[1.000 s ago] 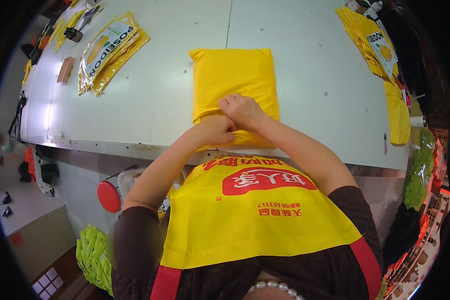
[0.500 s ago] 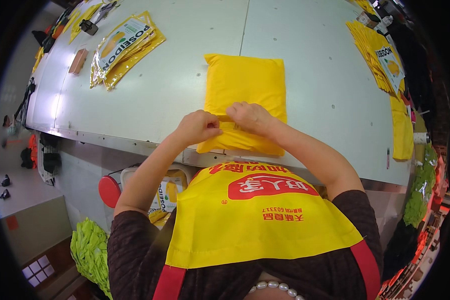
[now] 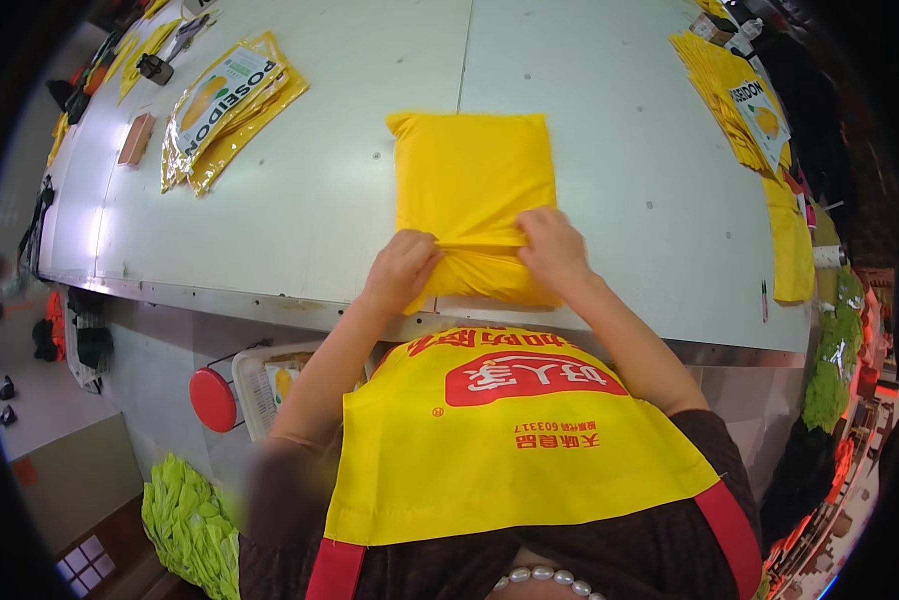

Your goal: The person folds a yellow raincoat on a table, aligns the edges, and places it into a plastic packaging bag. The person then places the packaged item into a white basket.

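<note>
A plump yellow fabric pouch (image 3: pixel 475 170) lies flat on the pale table, near its front edge. Across its lower part runs a crease or opening, pulled taut between my two hands. My left hand (image 3: pixel 403 268) is closed on the fabric at the left end of this line, fingertips tucked in. At the right end, my right hand (image 3: pixel 555 250) grips the fabric with curled fingers. The near flap of the pouch is wrinkled below the hands. What lies inside the pouch is hidden.
Printed yellow packages (image 3: pixel 225 110) lie stacked at the far left, beside a small brown block (image 3: pixel 136 140). A fanned pile of yellow packages (image 3: pixel 740 105) and a pen (image 3: pixel 765 300) are at right. Below the table stand a red round stool (image 3: pixel 214 399) and a white basket (image 3: pixel 258 395).
My right hand has moved right, from the pouch's middle to its right side. The fabric is now stretched between both hands. The whole view has shifted slightly.
</note>
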`<state>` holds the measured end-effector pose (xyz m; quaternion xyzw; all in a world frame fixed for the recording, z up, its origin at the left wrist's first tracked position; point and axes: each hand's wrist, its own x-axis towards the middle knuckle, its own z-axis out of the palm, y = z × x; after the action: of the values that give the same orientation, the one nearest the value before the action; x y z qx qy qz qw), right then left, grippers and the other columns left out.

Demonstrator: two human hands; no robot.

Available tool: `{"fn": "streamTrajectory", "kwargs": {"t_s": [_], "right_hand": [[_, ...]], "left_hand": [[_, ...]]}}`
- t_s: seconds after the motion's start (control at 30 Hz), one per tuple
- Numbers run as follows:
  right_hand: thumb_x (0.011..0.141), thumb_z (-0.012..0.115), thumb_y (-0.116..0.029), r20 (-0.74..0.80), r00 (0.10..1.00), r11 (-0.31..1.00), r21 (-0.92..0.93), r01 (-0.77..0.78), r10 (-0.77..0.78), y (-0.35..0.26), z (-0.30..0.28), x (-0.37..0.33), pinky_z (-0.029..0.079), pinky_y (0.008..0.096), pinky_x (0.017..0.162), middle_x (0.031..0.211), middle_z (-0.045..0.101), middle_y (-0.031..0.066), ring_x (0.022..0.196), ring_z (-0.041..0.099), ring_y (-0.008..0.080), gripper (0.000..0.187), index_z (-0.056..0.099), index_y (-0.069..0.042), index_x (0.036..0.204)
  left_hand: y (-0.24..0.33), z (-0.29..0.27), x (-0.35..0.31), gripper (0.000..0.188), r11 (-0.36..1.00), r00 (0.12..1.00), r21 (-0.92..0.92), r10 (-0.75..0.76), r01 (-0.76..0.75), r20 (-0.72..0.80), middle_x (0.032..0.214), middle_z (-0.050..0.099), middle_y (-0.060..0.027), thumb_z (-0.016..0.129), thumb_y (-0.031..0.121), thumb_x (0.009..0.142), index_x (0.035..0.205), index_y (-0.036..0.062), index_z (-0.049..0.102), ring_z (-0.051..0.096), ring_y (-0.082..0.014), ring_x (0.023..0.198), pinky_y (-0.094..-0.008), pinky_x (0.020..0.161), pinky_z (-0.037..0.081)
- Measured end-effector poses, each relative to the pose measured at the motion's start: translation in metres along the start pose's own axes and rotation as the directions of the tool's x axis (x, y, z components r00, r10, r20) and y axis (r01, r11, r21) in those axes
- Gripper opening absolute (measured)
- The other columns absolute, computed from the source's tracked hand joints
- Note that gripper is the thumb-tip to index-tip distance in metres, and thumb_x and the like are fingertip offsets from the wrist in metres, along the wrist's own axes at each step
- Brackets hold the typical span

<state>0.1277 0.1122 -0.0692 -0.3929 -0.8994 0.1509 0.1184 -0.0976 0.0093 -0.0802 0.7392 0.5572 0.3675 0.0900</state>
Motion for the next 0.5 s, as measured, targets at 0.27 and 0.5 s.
{"fn": "streamTrajectory", "kwargs": {"t_s": [0.27, 0.5], "right_hand": [[0.076, 0.062, -0.021, -0.001, 0.781, 0.78, 0.052, -0.623, 0.624, 0.051, 0.018, -0.023, 0.045, 0.0377, 0.083, 0.11, 0.056, 0.0124, 0.103, 0.052, 0.0308, 0.045, 0.05, -0.005, 0.116], [0.084, 0.053, -0.03, 0.317, 0.902, 0.797, 0.44, -0.414, 0.293, 0.092, -0.006, -0.046, 0.044, 0.0328, 0.063, 0.073, 0.061, 0.0126, 0.068, 0.057, 0.019, 0.032, 0.06, 0.001, 0.089]], "left_hand": [[0.019, 0.047, -0.016, 0.013, 0.989, 0.995, -0.142, 0.013, -0.027, -0.099, 0.081, 0.058, -0.0144, 0.065, 0.0, 0.073, 0.079, 0.0017, 0.053, 0.055, -0.0325, 0.075, -0.0377, 0.064, 0.046], [0.019, 0.04, -0.025, 0.013, 0.984, 0.982, -0.17, 0.012, -0.044, -0.19, 0.075, 0.053, -0.0147, 0.064, 0.001, 0.074, 0.082, 0.0012, 0.053, 0.053, -0.0337, 0.071, -0.0401, 0.061, 0.043]]}}
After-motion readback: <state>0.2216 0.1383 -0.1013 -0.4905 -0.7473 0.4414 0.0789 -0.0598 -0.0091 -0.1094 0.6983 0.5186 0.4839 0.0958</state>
